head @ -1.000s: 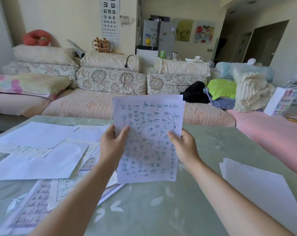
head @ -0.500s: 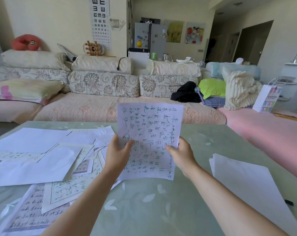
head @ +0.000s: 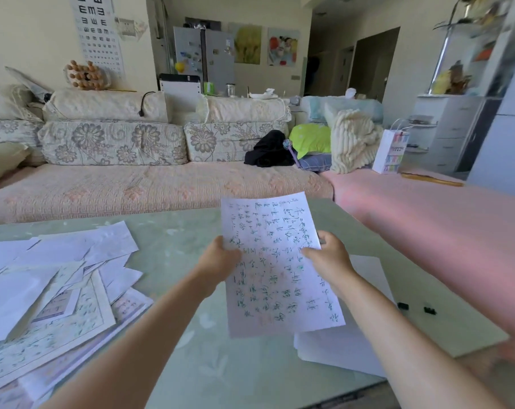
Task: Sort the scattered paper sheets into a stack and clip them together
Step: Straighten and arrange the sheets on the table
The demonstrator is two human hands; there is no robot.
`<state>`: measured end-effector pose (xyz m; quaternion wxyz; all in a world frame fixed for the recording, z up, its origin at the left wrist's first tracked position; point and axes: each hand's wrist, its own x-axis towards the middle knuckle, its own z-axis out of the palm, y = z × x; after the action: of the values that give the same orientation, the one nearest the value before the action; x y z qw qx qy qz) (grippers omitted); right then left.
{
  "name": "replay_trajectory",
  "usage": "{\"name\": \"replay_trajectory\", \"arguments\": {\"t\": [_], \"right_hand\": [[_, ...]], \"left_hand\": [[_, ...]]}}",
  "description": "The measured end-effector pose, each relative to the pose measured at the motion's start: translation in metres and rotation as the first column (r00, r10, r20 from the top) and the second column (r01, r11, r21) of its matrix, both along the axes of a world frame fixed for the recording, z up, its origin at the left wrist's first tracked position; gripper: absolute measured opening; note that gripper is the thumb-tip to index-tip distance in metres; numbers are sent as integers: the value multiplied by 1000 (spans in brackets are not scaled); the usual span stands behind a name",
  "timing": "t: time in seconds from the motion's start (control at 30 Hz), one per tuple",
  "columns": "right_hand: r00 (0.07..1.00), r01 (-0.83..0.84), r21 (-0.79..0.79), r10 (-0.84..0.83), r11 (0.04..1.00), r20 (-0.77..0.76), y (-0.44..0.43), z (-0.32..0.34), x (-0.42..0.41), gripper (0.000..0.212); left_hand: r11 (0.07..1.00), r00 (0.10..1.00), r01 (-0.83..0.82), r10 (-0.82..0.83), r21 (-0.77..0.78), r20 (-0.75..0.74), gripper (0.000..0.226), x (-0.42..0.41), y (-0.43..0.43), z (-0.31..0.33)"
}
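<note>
I hold one handwritten sheet [head: 275,270] up over the pale green table [head: 176,249]. My left hand [head: 217,258] grips its left edge and my right hand [head: 328,259] grips its right edge. The sheet hangs above the left part of a white stack of paper [head: 365,270] lying on the right of the table. A scattered pile of sheets [head: 58,284], some blank and some written on, overlaps on the table's left side. Two small black binder clips [head: 402,305] [head: 429,310] lie on the table to the right of the stack.
A floral sofa [head: 114,143] runs behind the table, with a pink-covered seat [head: 427,219] to the right. A white paper bag [head: 390,150] stands on that pink cover. The table's right edge lies close to the clips.
The sheet in both hands has moved right, from beside the scattered pile to above the stack on the right. The view has turned right and the clips have come into sight.
</note>
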<state>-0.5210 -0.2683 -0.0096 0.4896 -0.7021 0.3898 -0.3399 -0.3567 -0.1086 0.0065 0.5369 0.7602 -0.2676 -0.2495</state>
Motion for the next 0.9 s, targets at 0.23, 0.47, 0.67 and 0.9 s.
{"name": "replay_trajectory", "arguments": {"t": [0.23, 0.47, 0.67, 0.9], "right_hand": [[905, 213, -109, -238, 971, -352, -65, -46, -91, 25], [656, 247, -125, -261, 961, -708, -77, -60, -108, 22], [655, 232, -68, -207, 970, -727, -80, -50, -107, 10], [642, 237, -91, -226, 967, -733, -81, -56, -103, 11]], "left_hand": [[947, 972, 216, -231, 236, 38, 24, -71, -89, -37], [827, 925, 82, -272, 556, 267, 45, -93, -116, -61], [907, 991, 129, -132, 400, -20, 17, -96, -124, -56], [934, 946, 179, -77, 308, -315, 13, -87, -128, -48]]}}
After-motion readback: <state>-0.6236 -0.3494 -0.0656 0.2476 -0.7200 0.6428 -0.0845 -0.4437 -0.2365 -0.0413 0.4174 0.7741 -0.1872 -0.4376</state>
